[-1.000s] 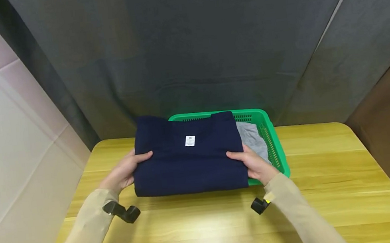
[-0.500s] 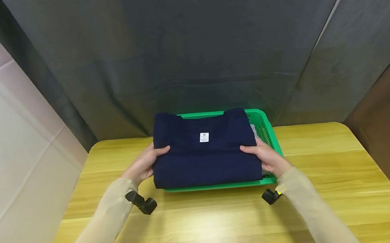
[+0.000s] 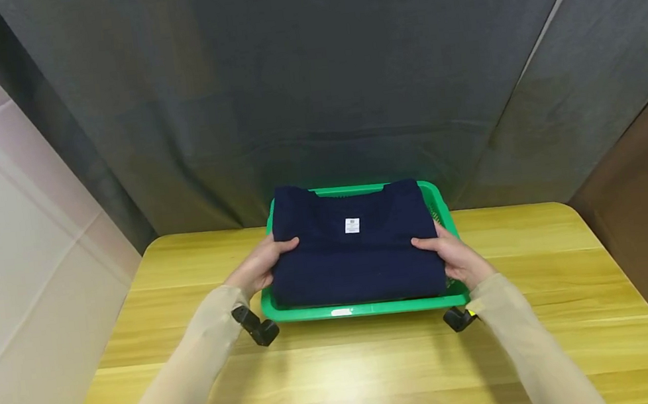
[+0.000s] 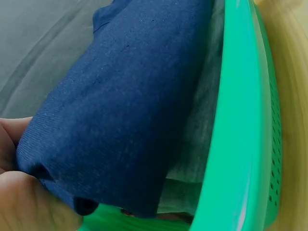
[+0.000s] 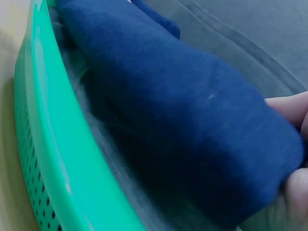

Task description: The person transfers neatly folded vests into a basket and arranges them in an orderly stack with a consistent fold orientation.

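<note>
Navy-blue knit cloth, folded into a thick rectangular garment (image 3: pixel 356 251), fills nearly the whole green perforated plastic basket (image 3: pixel 366 306) standing on the yellow wooden desk (image 3: pixel 379 369). A small white label (image 3: pixel 352 225) sits near the garment's 12 o'clock edge.

At 9 o'clock the left hand (image 3: pixel 260 269) grips the folded edge, thumb on top; at 3 o'clock the right hand (image 3: pixel 456 259) does likewise, thumb over the cloth. On both hands the fingers go under the fold and are hidden in the head view.

Whether the garment's underside rests fully on what lies below cannot be told from above. The basket's floor is covered.

Only the wrist views show a pale grey cloth (image 4: pixel 199 144) under the navy garment, lying against the basket wall; the right wrist view shows it as a blurred grey layer (image 5: pixel 120 163). The left wrist view shows the fingers (image 4: pixel 19 202) pinching the rolled corner, cut off by the frame. The right wrist view is blurred.
</note>
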`<state>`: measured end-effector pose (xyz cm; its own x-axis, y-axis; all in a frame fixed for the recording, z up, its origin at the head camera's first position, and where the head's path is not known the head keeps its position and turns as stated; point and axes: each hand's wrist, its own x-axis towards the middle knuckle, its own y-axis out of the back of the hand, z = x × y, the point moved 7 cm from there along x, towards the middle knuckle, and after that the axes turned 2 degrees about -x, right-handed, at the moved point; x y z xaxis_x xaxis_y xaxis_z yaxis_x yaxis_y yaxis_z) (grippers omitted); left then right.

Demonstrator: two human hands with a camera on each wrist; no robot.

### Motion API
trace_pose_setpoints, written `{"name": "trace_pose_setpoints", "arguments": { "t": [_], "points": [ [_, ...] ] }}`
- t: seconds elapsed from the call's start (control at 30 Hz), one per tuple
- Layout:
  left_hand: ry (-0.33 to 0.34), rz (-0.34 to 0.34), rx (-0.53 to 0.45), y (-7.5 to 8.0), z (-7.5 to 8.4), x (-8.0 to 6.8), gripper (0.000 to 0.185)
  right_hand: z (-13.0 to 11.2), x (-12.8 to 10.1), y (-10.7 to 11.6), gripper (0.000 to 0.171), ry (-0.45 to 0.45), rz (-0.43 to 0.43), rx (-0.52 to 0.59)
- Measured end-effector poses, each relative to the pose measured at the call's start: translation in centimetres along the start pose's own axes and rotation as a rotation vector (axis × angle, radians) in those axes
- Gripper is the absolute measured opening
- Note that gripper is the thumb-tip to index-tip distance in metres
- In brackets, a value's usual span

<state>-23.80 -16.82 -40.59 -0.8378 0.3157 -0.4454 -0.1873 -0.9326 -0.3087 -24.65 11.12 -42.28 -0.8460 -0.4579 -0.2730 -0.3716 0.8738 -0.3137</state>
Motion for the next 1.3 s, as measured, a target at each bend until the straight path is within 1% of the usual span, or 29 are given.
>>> {"name": "trace_pose_setpoints", "arguments": {
  "t": [0.23,0.4,0.57,0.7,0.9,1.3],
  "points": [
    [0.004,0.022,-0.019,-0.1,-0.7,0.7,0.061,0.2,-0.1,0.4,0.071,-0.025,0.031,0.013],
    [-0.002,0.042,-0.011,-0.2,-1.0,1.0,0.061,0.5,-0.2,0.6,0.068,-0.042,0.057,0.020],
    [0.006,0.062,0.007,-0.1,-1.3,1.2,0.061,0.9,-0.3,0.8,0.069,-0.075,0.087,0.022],
    [0.014,0.067,0.020,-0.1,-1.6,1.4,0.064,1.2,-0.3,1.0,0.070,-0.101,0.117,0.018],
    [0.012,0.068,0.028,-0.3,-1.8,1.7,0.062,1.6,-0.2,1.3,0.071,-0.126,0.148,0.000],
    [0.052,0.102,0.084,0.2,-2.2,1.8,0.062,1.8,0.1,1.3,0.070,-0.123,0.170,-0.031]
  ]
}}
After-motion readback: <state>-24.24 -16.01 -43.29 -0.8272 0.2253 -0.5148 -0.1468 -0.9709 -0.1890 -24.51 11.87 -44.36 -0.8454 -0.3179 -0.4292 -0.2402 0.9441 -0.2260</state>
